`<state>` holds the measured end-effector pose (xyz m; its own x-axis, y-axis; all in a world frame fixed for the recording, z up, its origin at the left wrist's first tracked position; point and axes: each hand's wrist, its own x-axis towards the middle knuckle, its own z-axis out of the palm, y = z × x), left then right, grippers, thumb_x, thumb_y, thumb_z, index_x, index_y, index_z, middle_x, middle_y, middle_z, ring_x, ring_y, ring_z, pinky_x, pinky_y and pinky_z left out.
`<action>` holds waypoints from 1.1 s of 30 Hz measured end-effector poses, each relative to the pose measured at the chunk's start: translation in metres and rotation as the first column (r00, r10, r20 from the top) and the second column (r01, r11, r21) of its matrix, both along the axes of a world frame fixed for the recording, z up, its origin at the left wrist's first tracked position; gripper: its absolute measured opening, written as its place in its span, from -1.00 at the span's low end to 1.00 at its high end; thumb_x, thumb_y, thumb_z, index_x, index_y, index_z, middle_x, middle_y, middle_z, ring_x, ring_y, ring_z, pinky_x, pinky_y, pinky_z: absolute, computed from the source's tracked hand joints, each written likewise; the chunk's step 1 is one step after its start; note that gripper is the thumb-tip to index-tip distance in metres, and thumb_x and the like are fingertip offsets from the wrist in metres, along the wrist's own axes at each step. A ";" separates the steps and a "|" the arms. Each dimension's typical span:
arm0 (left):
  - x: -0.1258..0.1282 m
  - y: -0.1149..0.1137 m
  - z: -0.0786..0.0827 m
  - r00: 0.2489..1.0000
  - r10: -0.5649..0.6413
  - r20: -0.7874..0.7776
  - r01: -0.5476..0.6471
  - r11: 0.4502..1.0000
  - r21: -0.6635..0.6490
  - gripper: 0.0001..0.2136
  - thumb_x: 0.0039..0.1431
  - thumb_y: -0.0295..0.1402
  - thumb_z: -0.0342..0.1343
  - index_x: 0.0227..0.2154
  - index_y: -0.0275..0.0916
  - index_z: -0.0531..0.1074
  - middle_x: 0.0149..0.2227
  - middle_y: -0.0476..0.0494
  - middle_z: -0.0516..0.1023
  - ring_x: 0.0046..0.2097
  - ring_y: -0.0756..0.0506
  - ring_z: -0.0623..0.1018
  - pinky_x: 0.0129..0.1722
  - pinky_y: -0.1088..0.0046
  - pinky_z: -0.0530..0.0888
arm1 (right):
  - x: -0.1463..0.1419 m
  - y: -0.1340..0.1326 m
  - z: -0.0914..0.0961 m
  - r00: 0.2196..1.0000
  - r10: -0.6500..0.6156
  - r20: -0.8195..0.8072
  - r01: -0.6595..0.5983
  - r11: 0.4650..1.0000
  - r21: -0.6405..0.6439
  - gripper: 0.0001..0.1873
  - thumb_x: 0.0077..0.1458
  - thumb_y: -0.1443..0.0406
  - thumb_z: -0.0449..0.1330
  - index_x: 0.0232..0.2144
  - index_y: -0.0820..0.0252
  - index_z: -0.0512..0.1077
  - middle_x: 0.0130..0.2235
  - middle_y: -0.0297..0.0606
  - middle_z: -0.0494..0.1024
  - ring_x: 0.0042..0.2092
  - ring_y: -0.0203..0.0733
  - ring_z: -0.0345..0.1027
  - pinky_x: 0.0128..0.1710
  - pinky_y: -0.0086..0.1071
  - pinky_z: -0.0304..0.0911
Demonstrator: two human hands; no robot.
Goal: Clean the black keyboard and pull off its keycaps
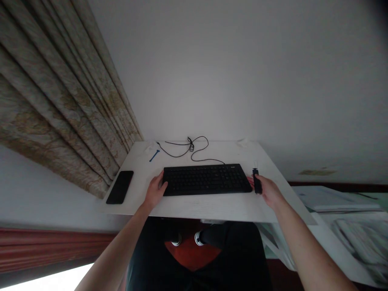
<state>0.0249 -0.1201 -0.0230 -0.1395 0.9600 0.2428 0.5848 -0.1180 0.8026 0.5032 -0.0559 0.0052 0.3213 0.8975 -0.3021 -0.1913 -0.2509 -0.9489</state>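
A black wired keyboard [207, 180] lies flat across the middle of the white table. At its left end, my left hand [155, 188] grips the edge, thumb near the front corner and fingers along the side. My right hand [266, 189] is closed around a small black stick-shaped tool [257, 185] with a pale, see-through top end. The tool stands just right of the keyboard, and some of that hand's fingertips reach toward the keyboard's right edge. What kind of tool it is, I cannot make out.
Behind the keyboard, its black cable [191, 145] lies loosely bundled. A small blue tool [154, 155] rests at the back left, and a black phone [120, 187] at the left edge. Wall and curtain [75, 101] border the table [200, 208]. Papers [339, 198] lie right.
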 end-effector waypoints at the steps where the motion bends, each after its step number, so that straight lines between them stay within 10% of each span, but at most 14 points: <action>1: 0.001 -0.004 0.000 1.000 -0.014 -0.018 0.014 1.000 0.000 -0.47 0.26 -0.28 0.10 0.29 -0.13 0.28 0.21 -0.19 0.47 0.21 -0.19 0.47 0.31 0.11 0.30 | 0.004 -0.004 0.000 1.000 -0.010 0.006 0.010 1.000 -0.006 -0.87 0.13 0.38 0.17 -0.39 0.26 0.54 -0.42 -0.10 0.65 -0.37 -0.14 0.57 -0.39 -0.40 0.49; 13: 0.007 0.003 0.013 0.971 -0.093 -0.221 0.082 0.995 -0.056 -0.38 0.21 -0.29 0.16 0.33 -0.15 0.21 0.27 -0.25 0.40 0.29 -0.26 0.37 0.32 0.00 0.26 | 0.003 -0.011 0.000 0.989 -0.032 0.145 0.031 0.999 0.008 -0.81 0.05 0.21 0.19 -0.45 0.18 0.54 -0.48 -0.16 0.59 -0.40 -0.08 0.54 -0.36 -0.29 0.47; 19: 0.005 -0.003 0.011 0.967 -0.116 -0.228 0.112 0.993 -0.027 -0.43 0.18 -0.30 0.19 0.26 -0.16 0.29 0.21 -0.25 0.46 0.25 -0.24 0.41 0.29 0.02 0.30 | -0.003 -0.023 0.016 0.880 -0.095 0.466 0.057 0.994 0.094 -0.63 -0.04 0.07 0.33 -0.25 0.20 0.53 -0.52 -0.29 0.53 -0.56 -0.25 0.32 -0.58 -0.41 0.23; 24: 0.009 -0.002 0.010 0.980 -0.009 -0.197 0.016 0.999 0.033 -0.60 0.27 -0.27 0.09 0.15 -0.20 0.40 0.14 -0.26 0.51 0.20 -0.21 0.46 0.26 0.07 0.36 | -0.061 -0.046 0.047 0.978 0.170 0.120 -0.183 0.977 0.107 -0.43 -0.01 -0.01 0.34 0.03 0.03 0.43 -0.44 -0.32 0.58 -0.59 -0.30 0.28 -0.62 -0.44 0.12; 33: -0.009 0.019 0.021 0.979 -0.024 -0.201 0.021 1.000 -0.017 -0.73 0.32 -0.34 -0.03 -0.06 -0.20 0.53 -0.04 -0.20 0.61 0.04 -0.19 0.57 0.14 0.14 0.47 | -0.159 -0.044 0.091 0.775 0.520 -0.360 -0.489 0.853 0.179 -0.41 0.07 -0.19 0.20 -0.04 0.04 0.53 0.00 -0.14 0.60 -0.11 -0.06 0.53 -0.44 -0.37 0.36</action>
<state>0.0155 -0.1012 -0.0021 -0.0673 0.9660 0.2497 0.7314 -0.1225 0.6708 0.3437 -0.1004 0.0964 -0.3112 0.9216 -0.2317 -0.4051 -0.3492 -0.8449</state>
